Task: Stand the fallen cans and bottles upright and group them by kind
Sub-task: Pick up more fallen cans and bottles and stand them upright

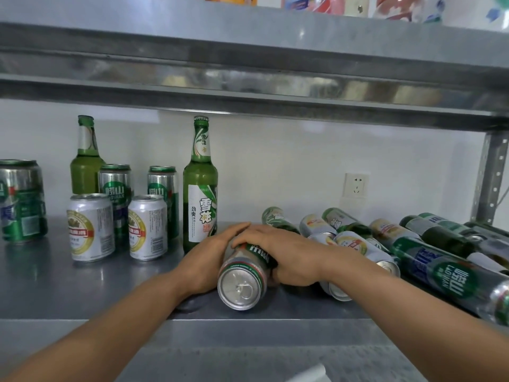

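A green-and-silver Laoshan can (243, 277) lies on its side near the shelf's front edge, its top facing me. My left hand (209, 257) wraps its left side and my right hand (286, 255) grips it from the right and over the top. Upright at the left stand two white short cans (91, 227) (148, 228), tall green cans (115, 188) (163, 188) behind them, and two green bottles (200, 186) (86, 158). To the right lies a heap of fallen cans (355, 244) and dark green bottles (443, 238).
A large green can (22, 199) stands at the far left. A long fallen Laoshan can (451, 277) lies at the right front. The metal shelf (82, 288) has an upper shelf (248, 64) low overhead, a post (490, 177) at the right and a wall socket (355, 186) behind.
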